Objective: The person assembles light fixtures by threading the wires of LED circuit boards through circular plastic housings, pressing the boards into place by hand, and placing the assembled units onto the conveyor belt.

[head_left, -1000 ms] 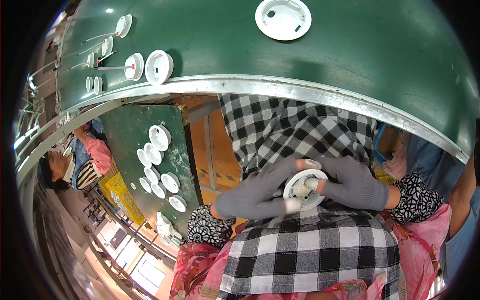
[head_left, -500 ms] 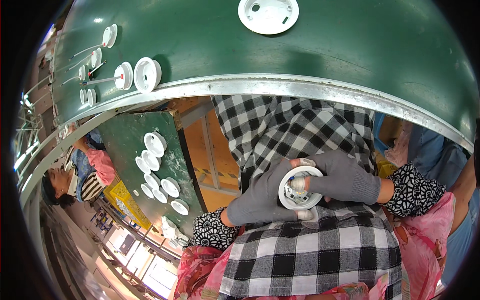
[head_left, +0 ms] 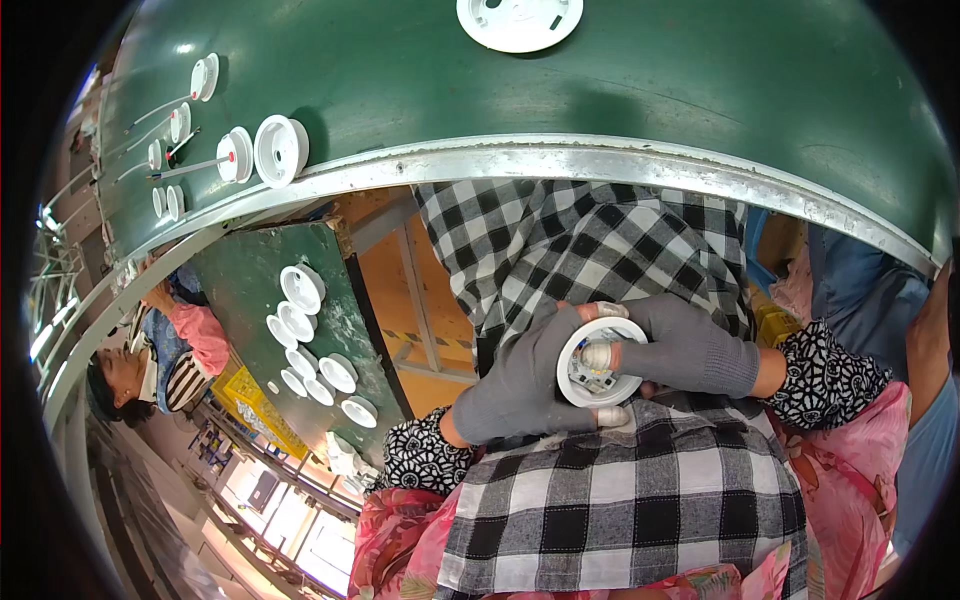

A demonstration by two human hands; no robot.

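A round white plastic housing point(head_left: 632, 383) with a circuit board inside is held above my lap, its open side facing up. My left hand point(head_left: 525, 385), in a grey glove with covered fingertips, wraps around the housing's left and lower rim. My right hand point(head_left: 690, 350), gloved the same way, grips it from the right. The right thumb reaches inside and presses on the board, hiding part of it. The other right fingers are mostly behind the housing.
A green worktop point(head_left: 700, 80) with a metal edge point(head_left: 600, 150) lies ahead. It holds a white round cover point(head_left: 520, 25) and, at left, several white housings point(head_left: 281, 151), some with wires. More white cups point(head_left: 302, 289) stand on a second table, near a co-worker point(head_left: 170, 340).
The view has shifted slightly, moving the worktop items left and up in the picture. Both hands keep their hold on the housing, with the right thumb still inside it.
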